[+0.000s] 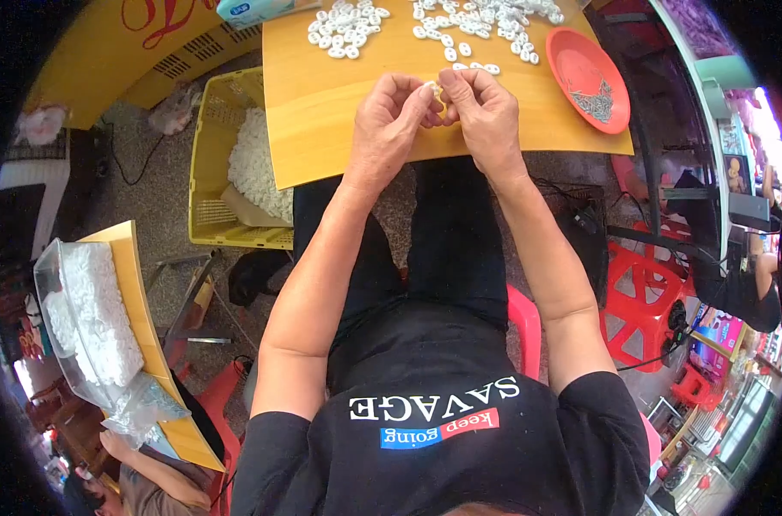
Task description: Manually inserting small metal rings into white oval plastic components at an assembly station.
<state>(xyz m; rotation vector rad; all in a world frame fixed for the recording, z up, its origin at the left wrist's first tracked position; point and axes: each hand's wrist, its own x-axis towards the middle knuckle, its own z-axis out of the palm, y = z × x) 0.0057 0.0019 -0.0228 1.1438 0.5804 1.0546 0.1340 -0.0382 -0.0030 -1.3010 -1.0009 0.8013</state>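
"Where's that small white piece (434,87)?"

"Left hand (389,116) and right hand (487,112) are together, pinching it, just inside the bench's (318,112) near edge. Red dish (574,64) sits by the right edge, btw."

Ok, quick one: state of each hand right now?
Left hand: closed, small white piece at its pinched fingertips.
Right hand: fingers curled in close to that piece; whether they grip anything cannot be told.
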